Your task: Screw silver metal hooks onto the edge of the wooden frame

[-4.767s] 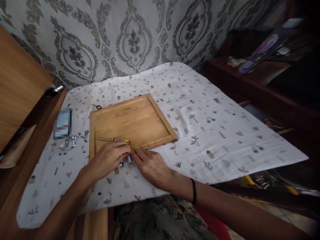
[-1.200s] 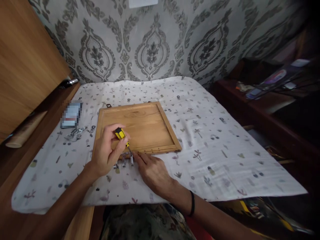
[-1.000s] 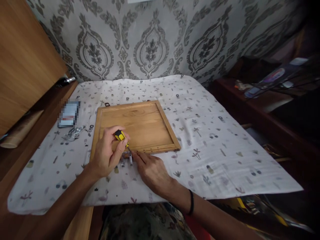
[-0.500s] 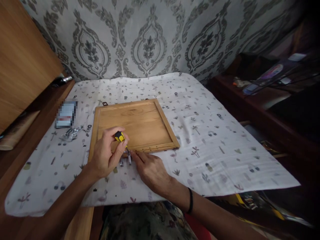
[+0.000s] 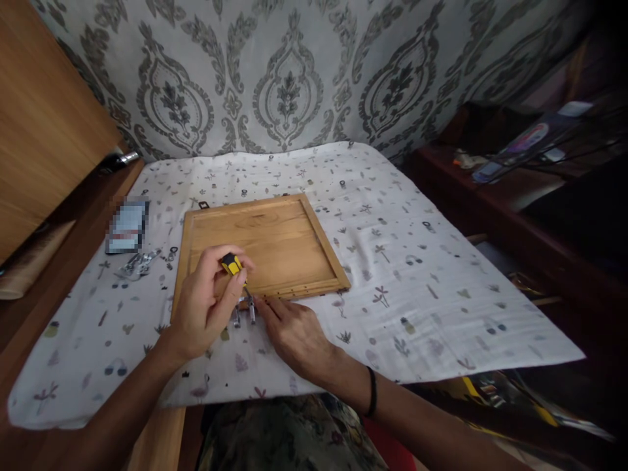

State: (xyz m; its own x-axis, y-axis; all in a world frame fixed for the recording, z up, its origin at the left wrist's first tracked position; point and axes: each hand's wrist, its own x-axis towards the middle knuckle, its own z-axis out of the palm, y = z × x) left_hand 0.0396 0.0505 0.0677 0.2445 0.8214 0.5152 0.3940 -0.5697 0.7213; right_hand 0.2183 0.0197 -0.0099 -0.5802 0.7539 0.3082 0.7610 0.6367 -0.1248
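A square wooden panel [image 5: 265, 245] with a raised frame lies flat on a printed white cloth [image 5: 417, 281]. My left hand [image 5: 206, 304] is closed round a yellow-and-black screwdriver [image 5: 231, 264], held upright with its tip down at a small metal fitting [image 5: 244, 311] on the panel's near edge. My right hand [image 5: 294, 333] rests on the cloth beside that fitting, its fingertips pressed against it and the frame edge. A black band is on the right wrist.
Loose metal hardware [image 5: 140, 263] and a small pixelated card [image 5: 127, 226] lie left of the panel. A wooden cabinet side [image 5: 44, 137] rises at the left. Patterned wallpaper is behind. A dark shelf [image 5: 515, 190] with clutter stands to the right.
The screwdriver lay flat on the panel under my left hand 4.8 s ago; it is upright in that hand since. Over the last second both hands stay at the fitting; the view shifts slightly.
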